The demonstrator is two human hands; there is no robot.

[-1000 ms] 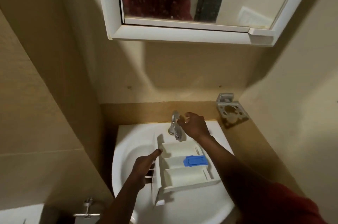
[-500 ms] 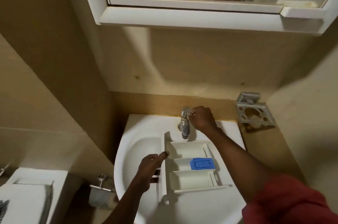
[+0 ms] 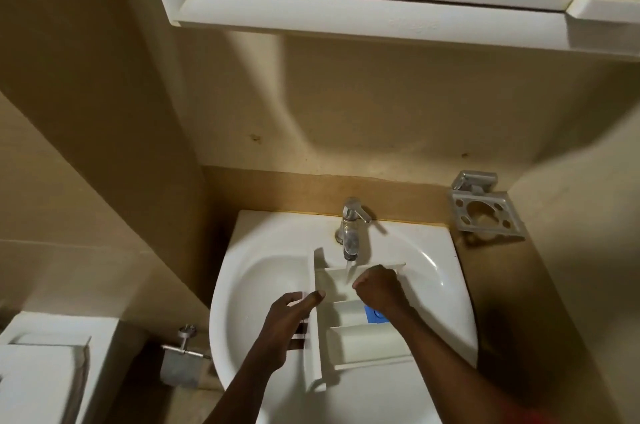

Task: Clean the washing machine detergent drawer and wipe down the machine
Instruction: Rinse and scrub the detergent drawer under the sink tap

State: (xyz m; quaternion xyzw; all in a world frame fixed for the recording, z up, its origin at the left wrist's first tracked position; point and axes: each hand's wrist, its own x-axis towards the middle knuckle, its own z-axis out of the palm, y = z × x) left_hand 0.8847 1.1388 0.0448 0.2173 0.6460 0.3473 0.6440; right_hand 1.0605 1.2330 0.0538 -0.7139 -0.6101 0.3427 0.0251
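The front panel of the detergent drawer (image 3: 367,340) is held in the left hand's (image 3: 287,319) grip. The right hand (image 3: 379,288) is curled inside it; its grip cannot be told. The drawer is lying in the sink (image 3: 433,250) under water from the tap (image 3: 350,226).

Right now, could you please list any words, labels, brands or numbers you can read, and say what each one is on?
None can be read.
Detergent drawer: no print shows; its blue tab is mostly hidden by the right hand.
Tap and sink: no markings visible.
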